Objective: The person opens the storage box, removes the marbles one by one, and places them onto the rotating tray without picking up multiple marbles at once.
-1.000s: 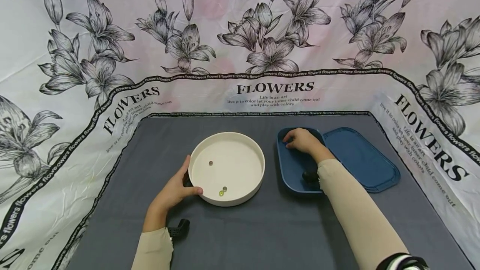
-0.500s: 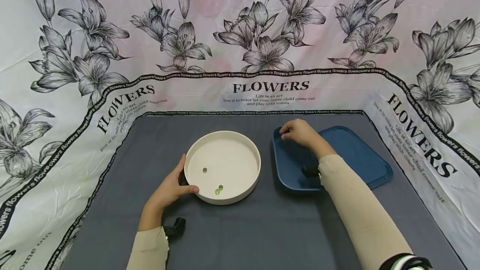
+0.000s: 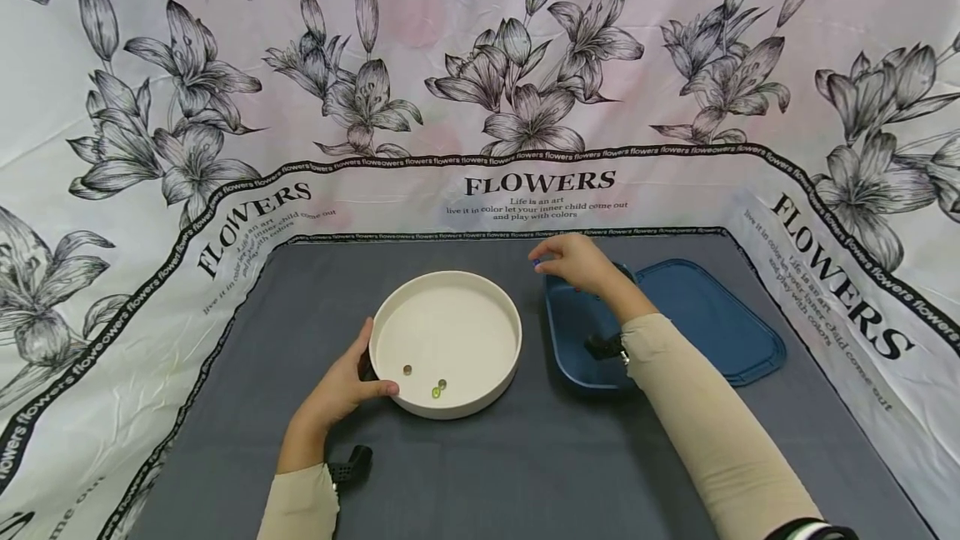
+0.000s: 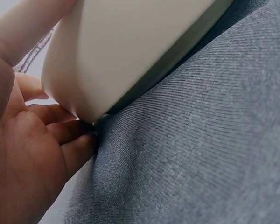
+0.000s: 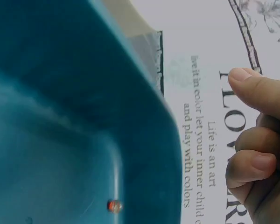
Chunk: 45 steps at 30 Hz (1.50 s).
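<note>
Just left of centre in the head view, a round cream tray [image 3: 450, 332] sits on the grey cloth-covered bench [image 3: 480, 473], and the left hand [image 3: 341, 386] has its grip on the tray's left edge, thumb over the rim. The left wrist view shows the fingers against the lower outside of its wall. Inside the tray, toward its lower left, lie two brownish beads [image 3: 407, 370], one of them just beside a yellow-green bead [image 3: 437, 392]. Right of centre, the right hand [image 3: 581, 261] appears above the upper end of a blue rectangular box [image 3: 570, 340], its grip pinching a small blue bead [image 3: 536, 262] by the box's upper left corner; the right wrist view does not show that bead. At the bottom of that view, an orange-red bead [image 5: 114, 206] lies inside the box near its wall. A matching blue lid [image 3: 720, 323] lies to the right of the box, partly behind the right sleeve [image 3: 705, 415]. White floral cloth [image 3: 540, 182], printed "FLOWERS", fills the upper part of the head view.
</note>
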{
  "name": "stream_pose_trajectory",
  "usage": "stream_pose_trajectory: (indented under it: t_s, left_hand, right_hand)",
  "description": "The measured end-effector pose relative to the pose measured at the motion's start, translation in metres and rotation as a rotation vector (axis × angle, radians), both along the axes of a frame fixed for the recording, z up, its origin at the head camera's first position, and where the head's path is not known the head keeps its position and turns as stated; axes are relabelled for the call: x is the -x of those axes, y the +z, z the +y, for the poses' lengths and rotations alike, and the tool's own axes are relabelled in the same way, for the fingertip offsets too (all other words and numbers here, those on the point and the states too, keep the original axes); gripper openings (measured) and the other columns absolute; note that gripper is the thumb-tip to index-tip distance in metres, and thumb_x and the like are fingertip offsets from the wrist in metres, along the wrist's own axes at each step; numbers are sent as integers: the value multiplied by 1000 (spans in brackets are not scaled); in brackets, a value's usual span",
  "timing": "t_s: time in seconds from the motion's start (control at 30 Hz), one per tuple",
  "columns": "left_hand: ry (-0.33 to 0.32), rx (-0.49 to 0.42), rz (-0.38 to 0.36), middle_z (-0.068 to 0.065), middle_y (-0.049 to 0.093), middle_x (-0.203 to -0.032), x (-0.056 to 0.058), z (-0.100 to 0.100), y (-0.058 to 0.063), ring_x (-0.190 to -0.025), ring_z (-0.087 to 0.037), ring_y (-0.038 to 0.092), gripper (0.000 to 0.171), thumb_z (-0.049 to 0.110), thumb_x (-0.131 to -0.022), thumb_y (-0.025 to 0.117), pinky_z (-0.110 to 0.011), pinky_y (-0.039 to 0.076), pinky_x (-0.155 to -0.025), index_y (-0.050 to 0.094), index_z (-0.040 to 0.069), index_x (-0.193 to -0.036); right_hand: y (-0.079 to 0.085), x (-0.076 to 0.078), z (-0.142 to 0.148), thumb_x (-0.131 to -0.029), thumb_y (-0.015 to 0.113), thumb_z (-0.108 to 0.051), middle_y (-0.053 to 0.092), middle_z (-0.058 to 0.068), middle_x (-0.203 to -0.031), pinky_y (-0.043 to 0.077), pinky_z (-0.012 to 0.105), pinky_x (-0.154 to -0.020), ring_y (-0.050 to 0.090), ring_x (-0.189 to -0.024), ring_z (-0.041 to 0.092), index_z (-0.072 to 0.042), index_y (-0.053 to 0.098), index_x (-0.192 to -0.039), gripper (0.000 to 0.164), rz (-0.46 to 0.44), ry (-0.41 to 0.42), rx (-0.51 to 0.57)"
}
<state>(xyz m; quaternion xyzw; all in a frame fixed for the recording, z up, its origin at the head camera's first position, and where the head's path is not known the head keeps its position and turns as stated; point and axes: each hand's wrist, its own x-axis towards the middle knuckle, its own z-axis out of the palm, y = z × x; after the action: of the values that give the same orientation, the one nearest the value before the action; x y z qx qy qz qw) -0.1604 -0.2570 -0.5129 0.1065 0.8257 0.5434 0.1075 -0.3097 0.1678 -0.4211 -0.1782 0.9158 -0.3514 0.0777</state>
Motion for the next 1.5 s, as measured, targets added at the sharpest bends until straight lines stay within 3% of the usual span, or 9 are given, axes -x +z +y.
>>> stream_pose_trajectory:
  t_s: [0.43,0.7,0.97,1.03,1.13,1.23,1.33,1.5]
  left_hand:
    - [14,35,14,-8,0,-173,-1,-4,4,-158,-30,12,131,26,-77,91,-6,23,-107,-4,12,-166]
    - [0,7,0,-12,-1,-172,-6,-5,-3,-158,-33,12,131,22,-77,92,0,24,-100,-5,10,-165]
    - [-12,11,44,-11,2,-173,0,-5,-2,-157,-32,15,131,22,-77,92,-1,25,-102,-5,19,-166]
    - [-17,10,49,-11,2,-173,1,-4,-2,-157,-32,16,131,22,-78,91,-1,26,-102,-5,19,-166]
    - [-18,9,49,-12,3,-172,1,-4,-2,-157,-33,18,130,21,-78,91,-3,27,-103,-5,17,-166]
    - [-12,17,42,-12,4,-172,1,-4,-1,-157,-32,18,130,23,-78,91,-9,28,-108,-5,17,-166]
    - [-1,41,37,-10,5,-173,1,-3,-2,-157,-31,17,130,26,-78,91,-20,27,-115,-4,19,-166]
    - [7,59,31,-8,5,-173,3,-3,-2,-158,-30,16,129,26,-78,91,-37,22,-122,-3,17,-166]
  right_hand:
    - [19,-12,-31,-99,71,-26,43,4,-60,41,35,-50,39,-46,19,-23,75,-118,20,44,36,77]
    - [14,-18,-53,-98,72,-25,45,2,-60,40,33,-51,40,-48,18,-24,76,-119,21,57,82,55]
    - [11,-15,-78,-97,73,-23,49,5,-62,39,33,-52,40,-51,19,-22,77,-119,22,60,152,20]
    - [10,-14,-84,-98,72,-22,57,5,-70,42,34,-57,45,-58,18,-20,76,-120,23,46,168,17]
    - [9,-12,-93,-98,72,-22,70,0,-97,50,34,-69,58,-76,14,-20,76,-121,24,28,187,12]
    - [6,-8,-103,-98,71,-20,70,-3,-120,55,36,-78,67,-93,17,-19,75,-123,25,-4,210,23]
    - [3,-5,-112,-99,71,-18,70,1,-125,56,40,-80,69,-98,23,-17,75,-124,26,-26,229,31]
    - [-5,1,-126,-98,72,-18,69,0,-129,54,43,-97,63,-125,27,-16,75,-123,26,-35,245,8]
